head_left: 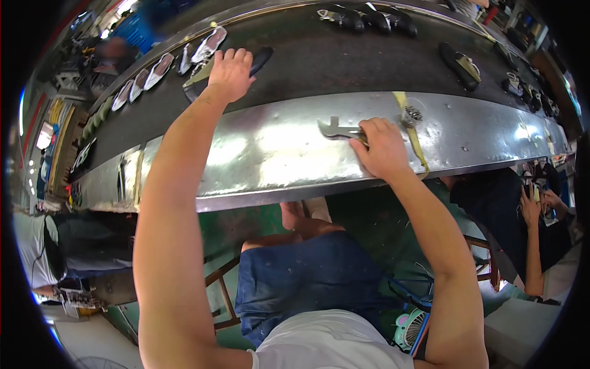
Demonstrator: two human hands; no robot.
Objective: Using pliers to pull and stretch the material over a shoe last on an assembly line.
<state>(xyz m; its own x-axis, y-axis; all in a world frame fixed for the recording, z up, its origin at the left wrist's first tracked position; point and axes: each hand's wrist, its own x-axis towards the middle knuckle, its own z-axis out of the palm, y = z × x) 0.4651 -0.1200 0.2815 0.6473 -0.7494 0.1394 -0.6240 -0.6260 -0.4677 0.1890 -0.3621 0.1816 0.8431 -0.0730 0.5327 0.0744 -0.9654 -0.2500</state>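
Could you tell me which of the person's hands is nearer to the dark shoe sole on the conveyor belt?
Left. The left hand rests on the dark shoe sole, while the right hand lies on the steel ledge, gripping a flat metal tool.

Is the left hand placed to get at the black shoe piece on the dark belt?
Likely yes: the left hand already rests on the black shoe piece on the dark belt; nothing lies between them.

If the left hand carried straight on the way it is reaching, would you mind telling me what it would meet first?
The left hand already rests on a dark shoe on the belt. Beyond its fingertips the belt looks bare up to the far metal rim, though depth is hard to judge.
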